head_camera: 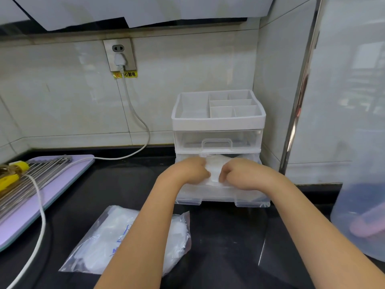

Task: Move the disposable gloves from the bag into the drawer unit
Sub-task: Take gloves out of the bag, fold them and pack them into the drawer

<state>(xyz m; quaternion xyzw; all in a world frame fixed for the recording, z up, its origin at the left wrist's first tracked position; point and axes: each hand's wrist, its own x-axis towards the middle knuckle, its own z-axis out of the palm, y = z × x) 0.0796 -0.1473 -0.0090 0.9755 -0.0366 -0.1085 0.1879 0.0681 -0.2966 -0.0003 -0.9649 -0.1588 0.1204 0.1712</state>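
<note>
Translucent white plastic crumpled into a wad, the disposable gloves [214,170] sit over the pulled-out lower drawer [220,195] of the clear drawer unit [218,122] at the countertop's [225,236] back right corner. The left hand [187,170] and right hand [243,174] pinch the wad from either side, fingers curled. Its long axis cannot be told. Near the front edge, the bag [100,236] lies flat with more gloves inside.

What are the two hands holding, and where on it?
A bundle of clear gloves: the left hand grips its left side, the right hand its right side, over the open bottom drawer.
</note>
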